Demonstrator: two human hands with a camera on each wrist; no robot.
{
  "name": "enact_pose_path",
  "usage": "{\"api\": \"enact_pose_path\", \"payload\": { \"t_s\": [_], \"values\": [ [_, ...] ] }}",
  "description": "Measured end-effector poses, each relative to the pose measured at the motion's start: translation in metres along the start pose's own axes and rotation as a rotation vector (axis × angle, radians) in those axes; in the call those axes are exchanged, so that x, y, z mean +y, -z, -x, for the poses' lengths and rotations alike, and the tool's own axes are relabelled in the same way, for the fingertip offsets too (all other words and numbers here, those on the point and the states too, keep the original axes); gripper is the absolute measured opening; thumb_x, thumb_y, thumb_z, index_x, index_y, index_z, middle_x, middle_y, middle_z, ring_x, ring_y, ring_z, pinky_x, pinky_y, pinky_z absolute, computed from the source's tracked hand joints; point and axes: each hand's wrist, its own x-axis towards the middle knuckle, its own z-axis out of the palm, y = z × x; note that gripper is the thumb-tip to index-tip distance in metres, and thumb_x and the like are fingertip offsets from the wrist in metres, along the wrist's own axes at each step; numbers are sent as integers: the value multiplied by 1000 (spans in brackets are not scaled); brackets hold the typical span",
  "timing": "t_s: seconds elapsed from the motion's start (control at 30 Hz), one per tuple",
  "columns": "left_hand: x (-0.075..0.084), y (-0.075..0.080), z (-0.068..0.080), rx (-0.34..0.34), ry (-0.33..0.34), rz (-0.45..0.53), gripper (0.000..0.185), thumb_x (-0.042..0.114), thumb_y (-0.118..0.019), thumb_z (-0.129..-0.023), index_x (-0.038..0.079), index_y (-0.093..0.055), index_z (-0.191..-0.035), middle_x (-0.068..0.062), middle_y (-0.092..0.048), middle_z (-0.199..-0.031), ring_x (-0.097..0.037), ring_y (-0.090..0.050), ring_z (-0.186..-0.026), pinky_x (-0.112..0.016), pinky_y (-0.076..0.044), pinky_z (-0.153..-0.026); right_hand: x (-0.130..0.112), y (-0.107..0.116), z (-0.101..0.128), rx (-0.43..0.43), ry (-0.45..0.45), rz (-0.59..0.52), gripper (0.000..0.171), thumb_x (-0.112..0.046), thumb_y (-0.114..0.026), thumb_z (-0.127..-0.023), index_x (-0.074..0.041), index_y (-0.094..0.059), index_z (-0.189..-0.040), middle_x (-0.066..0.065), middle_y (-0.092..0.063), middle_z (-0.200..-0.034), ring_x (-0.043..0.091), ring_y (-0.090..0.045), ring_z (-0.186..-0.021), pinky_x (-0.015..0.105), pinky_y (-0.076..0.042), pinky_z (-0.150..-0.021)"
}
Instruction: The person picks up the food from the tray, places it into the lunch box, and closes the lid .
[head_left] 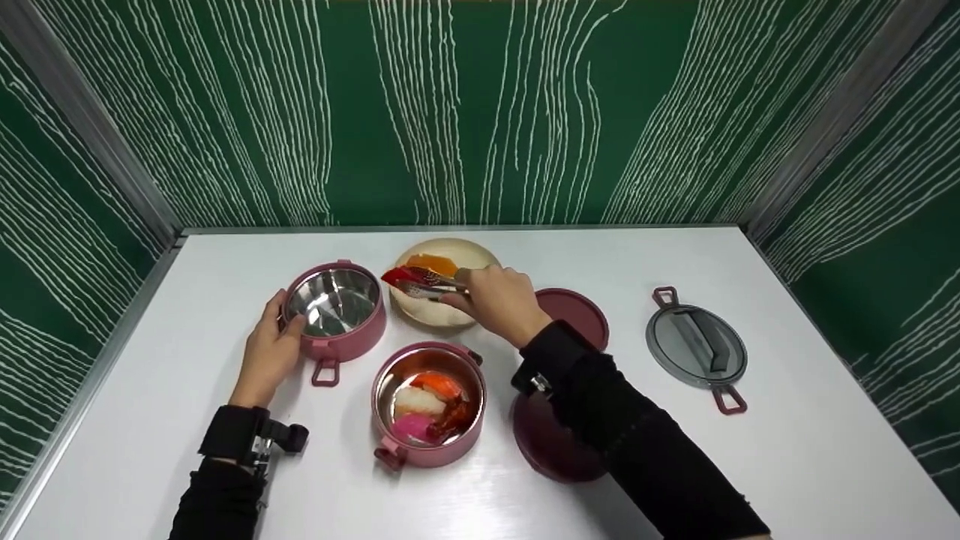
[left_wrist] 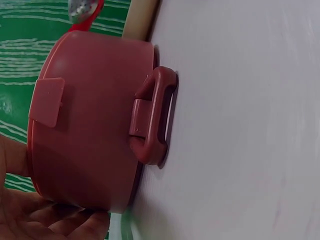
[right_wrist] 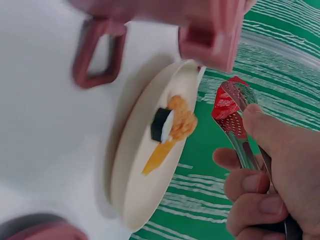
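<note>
Partly done, by the look of it.
- Near pot (head_left: 429,405): several sushi pieces inside.
- Empty pot (head_left: 335,309), at 10 o'clock from it: steadied by left hand (head_left: 268,352), fingers curled against its wall.
- Plate (head_left: 442,311), at 12: orange sushi (head_left: 431,264) left.
- Right hand (head_left: 495,300): clenched round tongs (head_left: 427,282), red piece (right_wrist: 225,105) pinched over plate.

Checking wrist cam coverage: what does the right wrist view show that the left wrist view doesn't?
Right wrist only: the right hand gripping metal tongs that pinch a red piece, and an orange sushi piece with a dark band lying on the cream plate.

Left wrist only: the left hand holding the side of the empty pink container, its loop handle resting on the white table.

Both: the plate's edge, the tong tip, the green patterned wall and the table.
</note>
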Motion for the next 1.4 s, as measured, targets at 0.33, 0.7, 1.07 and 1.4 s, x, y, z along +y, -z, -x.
{"api": "enact_pose_path", "payload": {
  "t_s": [0.33,0.7,1.07,1.4],
  "values": [
    [0,0,-1,3,0,-6,65,25,-38,-111,8,-7,-167,-23,-14,-170,-39,-14,-157,-53,-13,-128,-34,-1,-16,-43,69,37,44,-55,-67,-96,-13,-78,-106,9,-77,-87,29,-72,-75,48,-56,-64],
    [0,-1,-2,3,8,-28,66,26,-40,-111,9,-8,-167,-24,-14,-170,-40,-11,-157,-55,-12,-127,-56,-1,-30,-75,79,73,40,-54,-66,-97,-15,-74,-95,4,-74,-85,28,-71,-80,47,-59,-67],
    [-3,0,-2,14,3,-13,66,24,-41,-111,8,-9,-167,-23,-15,-170,-40,-13,-157,-55,-14,-127,-84,-13,-41,-122,113,173,42,-56,-69,-95,-16,-78,-102,6,-75,-89,24,-70,-76,41,-60,-63],
    [-2,0,-1,12,-2,-4,66,26,-40,-111,10,-9,-167,-23,-16,-170,-39,-14,-157,-55,-13,-127,-94,-21,-44,-137,115,222,48,-58,-71,-92,-13,-80,-108,6,-77,-88,24,-70,-74,40,-60,-62]
  ]
}}
